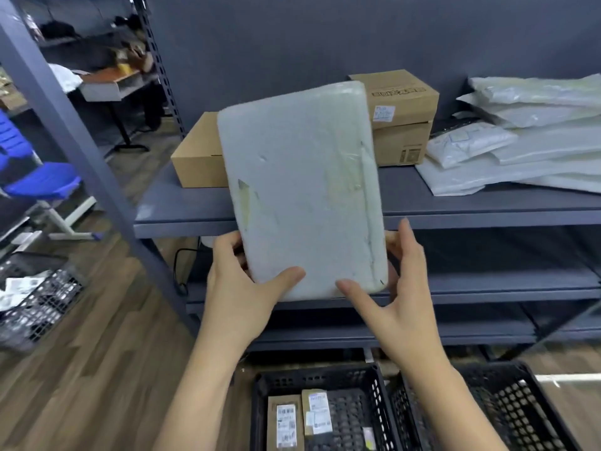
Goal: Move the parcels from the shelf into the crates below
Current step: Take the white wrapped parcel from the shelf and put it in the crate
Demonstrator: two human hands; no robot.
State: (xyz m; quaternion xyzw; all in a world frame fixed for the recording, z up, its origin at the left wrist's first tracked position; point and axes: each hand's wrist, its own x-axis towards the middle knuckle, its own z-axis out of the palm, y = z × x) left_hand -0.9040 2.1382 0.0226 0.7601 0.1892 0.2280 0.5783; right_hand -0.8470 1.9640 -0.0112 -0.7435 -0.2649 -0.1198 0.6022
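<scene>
Here, 2 hands, left hand (pixel 240 288) and right hand (pixel 395 288), grasp a white foam-wrapped parcel (pixel 302 190) by its near corners, upright, probably to check it before lowering it toward the near black crate (pixel 260 405).

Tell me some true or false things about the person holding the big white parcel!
1. Both hands hold the white parcel. True: the left hand and right hand grip its lower edge.
2. The crate below holds nothing. False: small labelled parcels lie in it.
3. Brown boxes stand on the shelf. True.
4. The white bags lie on the floor. False: they are piled on the shelf, at the right.
5. The white parcel rests on the shelf. False: it is held up in front of it.
</scene>
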